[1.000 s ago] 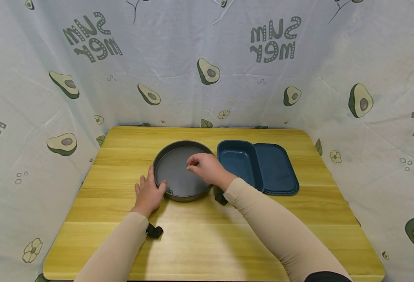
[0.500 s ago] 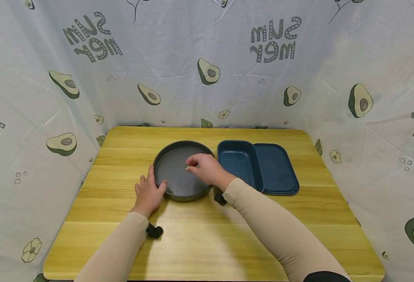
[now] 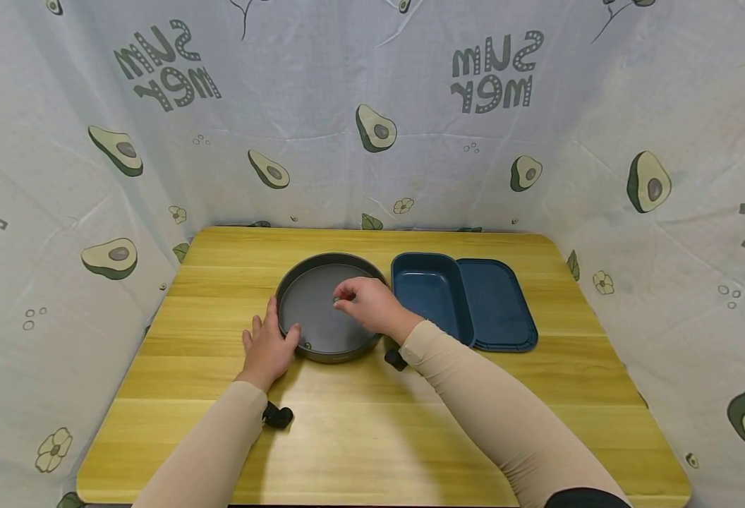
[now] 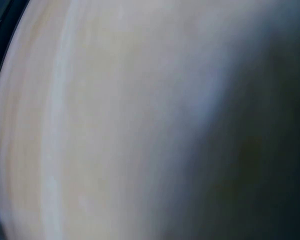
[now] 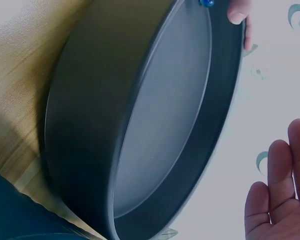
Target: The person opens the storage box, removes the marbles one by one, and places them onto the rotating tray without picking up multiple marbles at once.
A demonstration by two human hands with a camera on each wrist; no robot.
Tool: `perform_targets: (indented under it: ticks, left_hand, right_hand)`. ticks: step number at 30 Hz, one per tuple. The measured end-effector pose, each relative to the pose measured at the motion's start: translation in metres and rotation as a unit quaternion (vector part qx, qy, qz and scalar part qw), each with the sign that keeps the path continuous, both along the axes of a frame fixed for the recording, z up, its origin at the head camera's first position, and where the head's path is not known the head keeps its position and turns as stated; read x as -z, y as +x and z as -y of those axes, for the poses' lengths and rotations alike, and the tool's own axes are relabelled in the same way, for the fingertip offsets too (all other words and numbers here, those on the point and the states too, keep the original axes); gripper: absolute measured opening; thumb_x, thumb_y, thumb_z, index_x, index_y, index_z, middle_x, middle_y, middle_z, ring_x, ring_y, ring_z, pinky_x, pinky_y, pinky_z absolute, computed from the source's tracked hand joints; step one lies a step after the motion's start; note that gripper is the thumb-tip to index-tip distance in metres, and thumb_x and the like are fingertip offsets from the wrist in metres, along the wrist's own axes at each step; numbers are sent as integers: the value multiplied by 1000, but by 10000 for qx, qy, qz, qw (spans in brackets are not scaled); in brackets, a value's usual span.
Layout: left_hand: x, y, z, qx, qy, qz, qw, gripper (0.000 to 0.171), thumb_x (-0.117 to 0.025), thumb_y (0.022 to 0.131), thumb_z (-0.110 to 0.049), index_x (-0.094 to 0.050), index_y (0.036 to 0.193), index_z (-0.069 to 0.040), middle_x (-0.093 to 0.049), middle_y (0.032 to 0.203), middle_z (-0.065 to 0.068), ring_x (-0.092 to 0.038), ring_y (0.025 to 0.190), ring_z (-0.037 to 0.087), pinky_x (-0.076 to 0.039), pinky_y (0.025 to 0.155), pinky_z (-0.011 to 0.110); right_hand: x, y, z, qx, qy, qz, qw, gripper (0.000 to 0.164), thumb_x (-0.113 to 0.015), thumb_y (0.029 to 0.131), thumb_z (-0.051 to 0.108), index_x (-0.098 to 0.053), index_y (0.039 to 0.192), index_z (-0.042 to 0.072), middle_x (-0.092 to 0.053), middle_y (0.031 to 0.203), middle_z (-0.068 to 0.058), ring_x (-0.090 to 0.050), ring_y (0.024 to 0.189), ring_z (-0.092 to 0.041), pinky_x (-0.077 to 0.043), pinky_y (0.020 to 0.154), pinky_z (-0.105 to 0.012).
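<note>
A round dark grey pan stands on the table. The left hand rests against its left front rim, fingers spread and thumb at the edge. Over the pan, the right hand pinches a small greenish ball, seemingly a marble, between thumb and forefinger. Another small marble lies on the pan's floor near the left thumb; in the right wrist view a blue marble shows there. That view catches several right-hand fingers, but not the pinch. The left wrist view is blurred and shows no hand.
A dark blue rectangular container stands right of the pan, its bare inside visible. A flat blue lid lies against the container's right side. The wooden table backs onto a curtain printed with avocados.
The right hand has drifted very slightly left over the pan, keeping its pinch on the marble. The left hand, pan, container and lid have stayed in place.
</note>
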State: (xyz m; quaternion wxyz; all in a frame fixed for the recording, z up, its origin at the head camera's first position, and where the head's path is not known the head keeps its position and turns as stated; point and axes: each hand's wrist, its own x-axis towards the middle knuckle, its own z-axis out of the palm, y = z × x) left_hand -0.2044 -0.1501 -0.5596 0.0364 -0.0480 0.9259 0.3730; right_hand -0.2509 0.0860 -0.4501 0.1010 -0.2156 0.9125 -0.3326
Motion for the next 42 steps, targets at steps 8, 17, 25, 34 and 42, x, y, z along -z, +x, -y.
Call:
perform_targets:
  ticks: [8,17,25,34,42]
  left_hand:
    - [0,0,0,3,-1,-20,10000,87,-48,107,-48,4,172,-21,-19,175,20,-2,162,51,8,126,72]
    - [1,0,0,2,4,-14,10000,87,-48,107,-47,4,172,-20,-19,176,19,-2,162,51,8,126,71]
    - [2,-1,1,-3,32,-14,10000,86,-48,108,-47,4,172,-21,-20,176,18,-2,162,51,9,126,71]
    - [3,-2,2,6,26,-45,10000,86,-48,108,-47,4,172,-21,-20,176,18,-2,162,50,9,126,72]
    - [2,0,2,7,52,-53,10000,86,-48,108,-47,3,172,-20,-21,175,18,-2,162,51,8,125,72]
  right_hand:
    - [1,0,1,-42,-15,9,10000,15,-72,101,21,-76,113,13,-75,108,-1,-69,100,-16,-59,87,-35]
    - [4,-1,2,-151,-30,31,9999,23,-71,102,23,-76,119,8,-74,109,-2,-69,100,-17,-59,87,-35]
    - [5,-2,3,-164,-66,74,9998,22,-71,102,20,-76,120,8,-74,109,-2,-68,99,-17,-59,86,-36]
    - [9,-2,5,-190,-48,46,9998,22,-71,102,18,-76,120,6,-75,109,-4,-69,100,-20,-59,89,-38]
    - [13,-4,7,-174,39,37,9998,23,-71,102,20,-76,121,8,-75,110,-3,-69,101,-18,-59,88,-37]
